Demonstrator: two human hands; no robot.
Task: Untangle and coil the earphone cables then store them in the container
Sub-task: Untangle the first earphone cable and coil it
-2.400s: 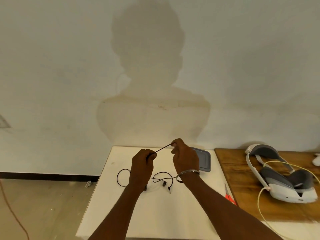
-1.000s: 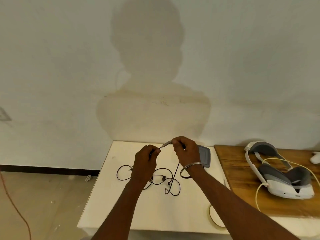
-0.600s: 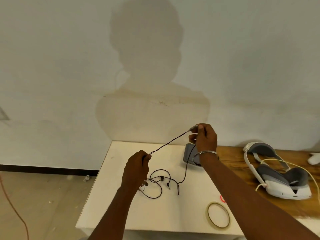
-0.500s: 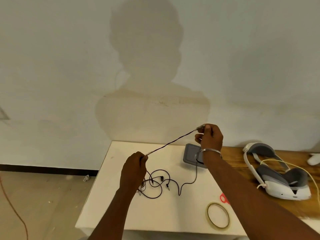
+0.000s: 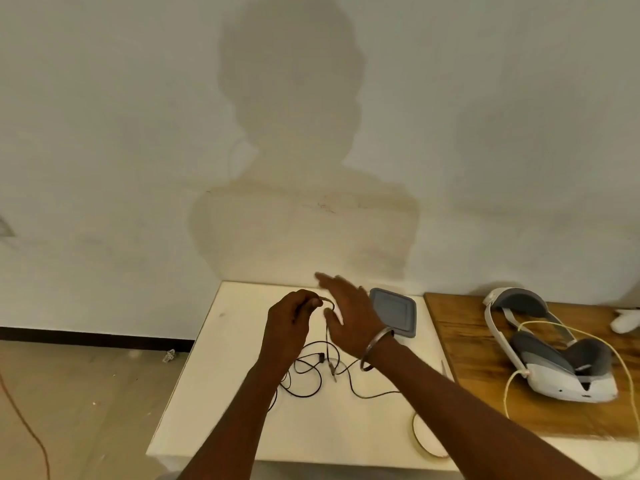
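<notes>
While left fingers pinch the earphone cable, right fingers spread flat beside it.

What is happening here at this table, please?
A person is untangling a black earphone cable. The left hand pinches one end above the white table; the right hand is open beside it, fingers straight. Most of the cable lies in loose loops on the table, not yet coiled. The grey container sits behind the hands.
</notes>
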